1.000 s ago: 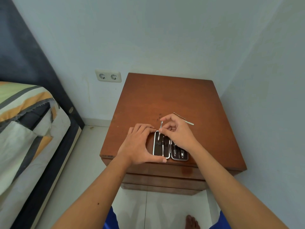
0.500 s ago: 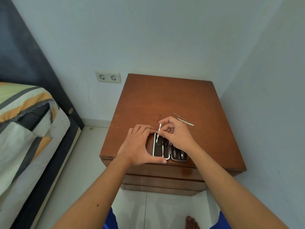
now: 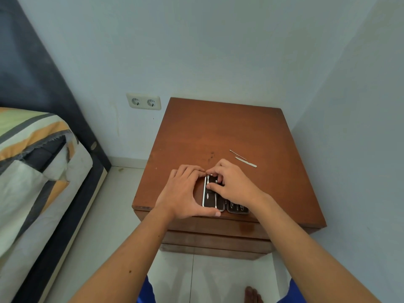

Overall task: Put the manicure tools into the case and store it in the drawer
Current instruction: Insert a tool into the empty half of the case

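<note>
Landmark: I take the open manicure case (image 3: 213, 199) as my reference; it lies flat on the wooden nightstand (image 3: 218, 132), close to its front edge.
Case: I see two dark halves side by side, with metal tools strapped inside both.
Left hand: my left hand (image 3: 183, 193) curls around the left side of the case, thumb along its near edge, fingers at its far left corner, bracing it.
Right hand: my right hand (image 3: 232, 186) lies over the right half, fingers bent down onto the inner lining; I cannot tell whether they pinch a tool.
Loose tools: a thin pick (image 3: 237, 154) and a flat file (image 3: 246, 162) lie on the nightstand beyond the case to its right, just beside each other, apart from the hand.
Drawers: the drawer fronts (image 3: 216, 239) below the case are closed.
</note>
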